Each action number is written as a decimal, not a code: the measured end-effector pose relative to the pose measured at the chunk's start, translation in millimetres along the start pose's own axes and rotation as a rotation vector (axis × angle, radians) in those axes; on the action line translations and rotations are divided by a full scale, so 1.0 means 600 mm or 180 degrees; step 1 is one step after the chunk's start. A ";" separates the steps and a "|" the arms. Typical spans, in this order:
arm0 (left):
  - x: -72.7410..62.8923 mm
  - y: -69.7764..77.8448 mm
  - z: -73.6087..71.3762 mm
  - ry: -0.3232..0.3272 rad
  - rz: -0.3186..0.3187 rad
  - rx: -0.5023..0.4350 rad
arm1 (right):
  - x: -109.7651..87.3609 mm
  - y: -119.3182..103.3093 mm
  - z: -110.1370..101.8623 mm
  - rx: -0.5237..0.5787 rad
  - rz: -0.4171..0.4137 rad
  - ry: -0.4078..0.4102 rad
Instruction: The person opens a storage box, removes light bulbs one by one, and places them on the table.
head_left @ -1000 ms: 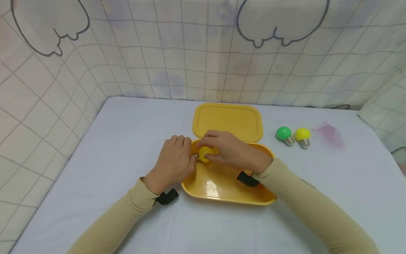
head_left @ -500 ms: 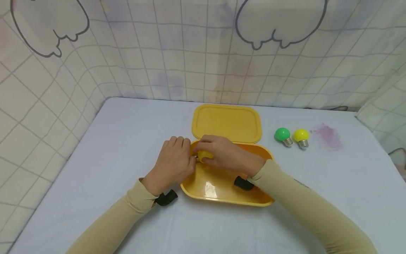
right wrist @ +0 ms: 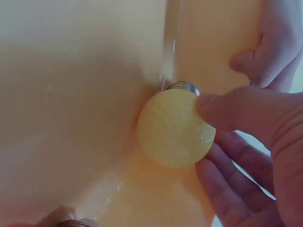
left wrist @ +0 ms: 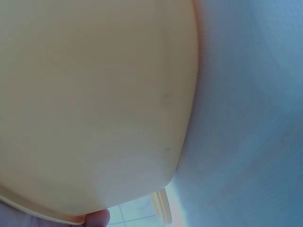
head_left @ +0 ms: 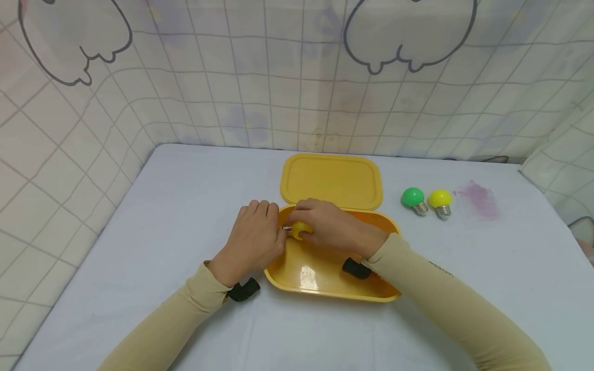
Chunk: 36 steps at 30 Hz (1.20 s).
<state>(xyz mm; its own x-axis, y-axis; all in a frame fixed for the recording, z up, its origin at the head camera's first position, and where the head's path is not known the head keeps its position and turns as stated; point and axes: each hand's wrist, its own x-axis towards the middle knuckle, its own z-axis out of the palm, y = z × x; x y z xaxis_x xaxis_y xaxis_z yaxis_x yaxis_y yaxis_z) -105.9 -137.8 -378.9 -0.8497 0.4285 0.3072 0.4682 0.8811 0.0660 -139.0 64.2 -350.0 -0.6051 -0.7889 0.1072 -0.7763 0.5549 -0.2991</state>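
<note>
My R hand [head_left: 320,221] pinches the yellow bulb [right wrist: 175,127] inside the box [head_left: 290,263], nr its L end; my L hand [head_left: 255,237] grips the box edge. Prob. best: light pinch, box steady.

Versus a second ago, right grip [head_left: 331,224] has been shifted slightly lower and leftward in head view; held yellow bulb [head_left: 299,228] is now covered more by it.

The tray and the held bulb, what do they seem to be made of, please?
The tray: probably plastic, glossy, as the bright reflection inside suggests. The held bulb: smooth with a faint highlight, perhaps plastic or coated glass, hard to tell; its ridged, silvery base looks metal.
</note>
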 end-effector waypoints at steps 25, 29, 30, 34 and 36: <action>0.000 0.000 0.000 -0.0028 -0.0013 0.0014 | -0.013 -0.009 0.000 -0.0250 -0.0015 -0.0184; 0.000 0.000 -0.001 -0.0049 -0.0007 0.0017 | -0.014 -0.011 0.000 -0.0294 0.0009 -0.0201; 0.000 0.000 -0.001 -0.0055 -0.0007 0.0015 | -0.014 -0.011 0.000 -0.0303 0.0020 -0.0212; -0.001 0.000 -0.002 -0.0066 -0.0006 -0.0011 | -0.014 -0.014 -0.002 -0.0323 0.0054 -0.0263; -0.001 0.000 -0.002 -0.0069 -0.0003 -0.0010 | -0.014 -0.015 -0.003 -0.0329 0.0073 -0.0305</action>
<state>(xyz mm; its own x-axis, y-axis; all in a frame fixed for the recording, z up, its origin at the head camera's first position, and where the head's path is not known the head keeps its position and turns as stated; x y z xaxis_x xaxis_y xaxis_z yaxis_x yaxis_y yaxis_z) -105.1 -138.6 -377.8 -0.8551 0.4320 0.2866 0.4682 0.8809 0.0691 -127.3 66.4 -346.7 -0.6072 -0.7945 0.0089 -0.7795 0.5934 -0.2005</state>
